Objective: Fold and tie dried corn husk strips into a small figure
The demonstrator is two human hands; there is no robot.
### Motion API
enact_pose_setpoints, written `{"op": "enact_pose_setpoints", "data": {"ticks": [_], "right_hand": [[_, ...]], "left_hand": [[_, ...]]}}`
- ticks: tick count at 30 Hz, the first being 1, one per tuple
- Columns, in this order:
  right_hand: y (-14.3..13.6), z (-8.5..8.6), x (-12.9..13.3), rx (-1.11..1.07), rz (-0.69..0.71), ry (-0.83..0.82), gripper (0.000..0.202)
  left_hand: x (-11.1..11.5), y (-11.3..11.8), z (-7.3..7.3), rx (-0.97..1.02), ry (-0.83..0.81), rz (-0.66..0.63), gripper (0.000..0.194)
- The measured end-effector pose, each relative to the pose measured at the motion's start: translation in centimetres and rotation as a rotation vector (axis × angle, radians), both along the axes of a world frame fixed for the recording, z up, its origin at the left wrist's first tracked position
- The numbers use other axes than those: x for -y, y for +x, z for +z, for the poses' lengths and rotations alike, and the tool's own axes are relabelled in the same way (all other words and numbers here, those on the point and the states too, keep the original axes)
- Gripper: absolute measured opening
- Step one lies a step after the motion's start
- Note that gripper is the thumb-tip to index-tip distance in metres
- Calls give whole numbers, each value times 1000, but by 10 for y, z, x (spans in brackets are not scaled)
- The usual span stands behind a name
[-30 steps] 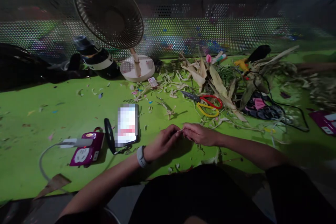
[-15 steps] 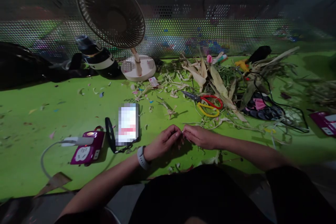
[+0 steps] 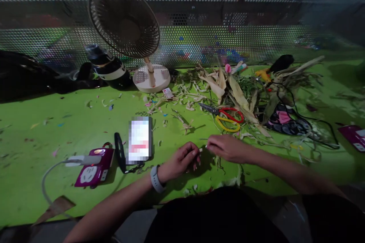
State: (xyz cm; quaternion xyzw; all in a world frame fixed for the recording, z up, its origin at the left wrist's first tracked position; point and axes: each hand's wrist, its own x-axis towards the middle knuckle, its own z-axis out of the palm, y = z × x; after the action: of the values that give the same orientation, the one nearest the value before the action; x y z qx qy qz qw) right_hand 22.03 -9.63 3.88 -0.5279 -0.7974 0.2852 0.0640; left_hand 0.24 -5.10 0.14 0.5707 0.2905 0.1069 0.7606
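Observation:
My left hand [image 3: 186,158], with a grey band on its wrist, is closed in a pinch low over the green table. A tiny pale tip pokes out past its thumb, too small to name. To its right, with a narrow gap between, my right hand [image 3: 227,148] has its fingers pressed together. A thin sliver shows by its fingertips; I cannot make out what it is. Shredded husk strips [image 3: 219,164] hang or lie just below the right hand. Beyond the hands, scissors [image 3: 225,117] with one red and one yellow handle rest beside a small knotted husk piece [image 3: 186,126].
Dried corn husks [image 3: 241,95] are heaped at the back right. A phone [image 3: 139,140] stands left of my hands, near a purple power strip [image 3: 94,169] with a plugged-in charger. Behind are a fan [image 3: 151,79] and a dark bottle [image 3: 114,72], before a perforated metal panel [image 3: 196,41].
My hands, which met at the fingertips, have come apart. The right hand has moved to the right, while the left stays nearly in place. The whole view has shifted slightly downward.

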Motion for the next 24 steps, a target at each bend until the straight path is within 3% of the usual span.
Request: {"op": "enact_pose_setpoints", "data": {"ticks": [4,6,10,14,20,24], "right_hand": [[40,1,-6,352,-331,195,25],[54,-6,-7,507,-408,254,32],[61,-15,-11,603,-441,274,36],[57,-11,-19,658,-481,221,40],[57,-13,-28,641,-476,159,44],[57,-8,-30,553,-503,142,36]], "left_hand": [[-4,0,2,-12,-25,36,40],[-7,1,2,-6,-25,57,41],[-10,2,1,22,7,89,40],[-10,3,-1,47,22,101,39],[-4,4,-4,88,65,11,38],[-3,2,-3,107,88,18,37]]}}
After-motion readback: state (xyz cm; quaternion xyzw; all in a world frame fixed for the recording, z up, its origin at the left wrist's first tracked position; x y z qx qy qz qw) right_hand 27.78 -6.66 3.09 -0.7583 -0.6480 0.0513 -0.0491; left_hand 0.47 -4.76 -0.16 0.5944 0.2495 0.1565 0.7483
